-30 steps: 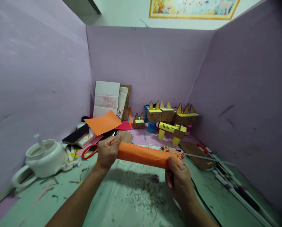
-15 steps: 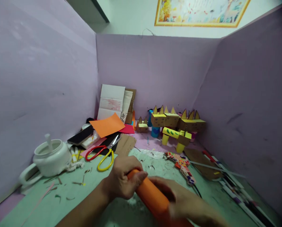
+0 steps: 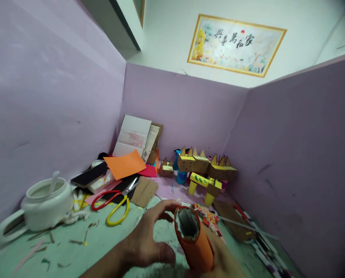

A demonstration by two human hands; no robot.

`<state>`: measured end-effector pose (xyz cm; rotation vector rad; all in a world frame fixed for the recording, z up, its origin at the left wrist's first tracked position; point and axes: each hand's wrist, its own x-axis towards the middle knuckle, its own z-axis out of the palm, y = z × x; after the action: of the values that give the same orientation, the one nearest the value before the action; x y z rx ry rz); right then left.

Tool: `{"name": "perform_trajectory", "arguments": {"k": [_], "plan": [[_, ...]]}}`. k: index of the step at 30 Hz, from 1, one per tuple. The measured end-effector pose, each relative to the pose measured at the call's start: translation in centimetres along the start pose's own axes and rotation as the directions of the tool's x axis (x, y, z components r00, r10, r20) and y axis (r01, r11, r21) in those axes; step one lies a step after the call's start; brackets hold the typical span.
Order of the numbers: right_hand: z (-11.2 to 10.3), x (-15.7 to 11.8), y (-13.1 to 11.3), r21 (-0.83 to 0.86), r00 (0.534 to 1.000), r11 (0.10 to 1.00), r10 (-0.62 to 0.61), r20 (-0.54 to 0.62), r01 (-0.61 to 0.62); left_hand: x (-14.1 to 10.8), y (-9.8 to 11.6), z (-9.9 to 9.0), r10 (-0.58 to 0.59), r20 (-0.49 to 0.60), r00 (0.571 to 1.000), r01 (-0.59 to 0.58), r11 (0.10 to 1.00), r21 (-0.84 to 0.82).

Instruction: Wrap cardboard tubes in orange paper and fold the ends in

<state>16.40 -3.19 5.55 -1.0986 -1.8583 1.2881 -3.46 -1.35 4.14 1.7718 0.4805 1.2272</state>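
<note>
An orange paper-covered cardboard tube (image 3: pixel 196 249) stands tilted toward me at the lower middle, its hollow grey end facing up with a ragged rim. My right hand (image 3: pixel 223 253) is wrapped round the tube's right side, its fingers mostly hidden behind it. Just left of the tube, my left hand (image 3: pixel 151 239) is open, thumb and fingers curved apart with nothing between them. Its fingertips come close to the rim; whether they touch it I cannot tell. Scissors (image 3: pixel 123 193) with one red and one yellow handle lie beyond my left hand, beside a brown cardboard piece (image 3: pixel 144 192).
A white pot (image 3: pixel 46 210) stands at the left. Orange paper (image 3: pixel 125 164) and a phone (image 3: pixel 89 173) lie behind it. Yellow-and-brown cardboard animal figures (image 3: pixel 200 181) stand at the back. A patterned glue gun (image 3: pixel 208 216) and several markers (image 3: pixel 265 251) lie right. Purple walls (image 3: pixel 172 100) enclose the table.
My left hand has let go of the tube and opened to its left. The tube has swung more upright, its open end now toward me, in my right hand. The view has tilted up.
</note>
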Motion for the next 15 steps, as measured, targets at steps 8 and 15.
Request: {"name": "perform_trajectory", "arguments": {"k": [8,15], "plan": [[1.9,2.1,1.0,0.135,0.993,0.986,-0.107,0.054,0.098,-0.6,-1.8,1.7,-0.239,-0.106,0.965,0.183,0.907,-0.380],[3.2,2.9,0.6,0.074,0.992,0.990,0.121,0.035,-0.123,0.2,-1.8,0.9,-0.346,-0.175,0.922,0.209,0.824,-0.527]]}}
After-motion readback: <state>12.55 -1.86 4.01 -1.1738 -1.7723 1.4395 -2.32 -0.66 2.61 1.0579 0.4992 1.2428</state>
